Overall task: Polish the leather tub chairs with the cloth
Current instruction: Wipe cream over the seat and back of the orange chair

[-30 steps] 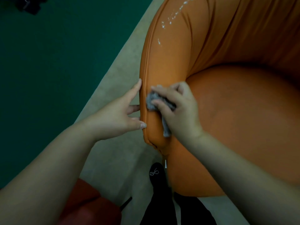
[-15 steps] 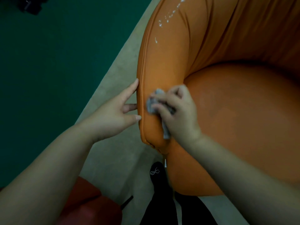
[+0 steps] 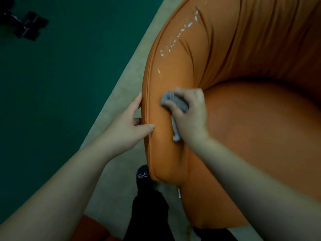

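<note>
An orange leather tub chair [image 3: 251,136] fills the right of the view. My right hand [image 3: 191,115] grips a bunched grey cloth [image 3: 175,101] and presses it on the top of the chair's left arm; a tail of cloth hangs below the palm. My left hand [image 3: 132,124] rests on the outer side of that arm, index finger straight along the seam, thumb on the top edge. A trail of white polish drops [image 3: 175,40] lies farther up the arm.
Beige floor strip [image 3: 125,87] runs beside the chair, with dark green floor [image 3: 60,84] to the left. A black object [image 3: 26,26] lies at top left. My black shoe [image 3: 144,176] stands by the chair's front corner. Part of a red seat [image 3: 93,228] shows at the bottom.
My right hand has slid the cloth a little up and inward along the chair arm. My left hand stays on the arm's outer side.
</note>
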### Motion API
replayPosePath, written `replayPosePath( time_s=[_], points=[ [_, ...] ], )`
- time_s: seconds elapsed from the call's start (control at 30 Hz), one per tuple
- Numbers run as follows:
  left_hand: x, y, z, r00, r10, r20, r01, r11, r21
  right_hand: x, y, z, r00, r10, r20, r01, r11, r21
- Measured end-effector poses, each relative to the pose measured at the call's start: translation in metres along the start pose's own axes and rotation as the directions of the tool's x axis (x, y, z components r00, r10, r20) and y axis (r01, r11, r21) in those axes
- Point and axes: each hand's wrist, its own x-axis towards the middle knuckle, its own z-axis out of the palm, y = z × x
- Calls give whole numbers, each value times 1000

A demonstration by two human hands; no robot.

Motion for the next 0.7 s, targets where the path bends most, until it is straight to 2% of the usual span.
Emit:
replayPosePath(
  time_s=[0.1,0.27,0.4,0.53,0.7],
  points=[
    [22,8,-10,999,29,26,-29,999,17,41,-3,6,997,31,-67,-33,999,-28],
    [56,15,-27,983,118,141,-111,992,-52,1,-1,9,998,-48,-46,43,995,-92],
    [80,15,-36,967,133,219,-119,990,-72,62,-13,19,992,-117,-38,105,965,-238],
    [100,19,-43,949,143,281,-137,990,-40,98,-22,27,988,-60,-141,20,962,-274],
    [126,27,-58,910,165,379,-142,986,-86,51,-28,30,981,4,-194,-60,956,-287]
  ],
)
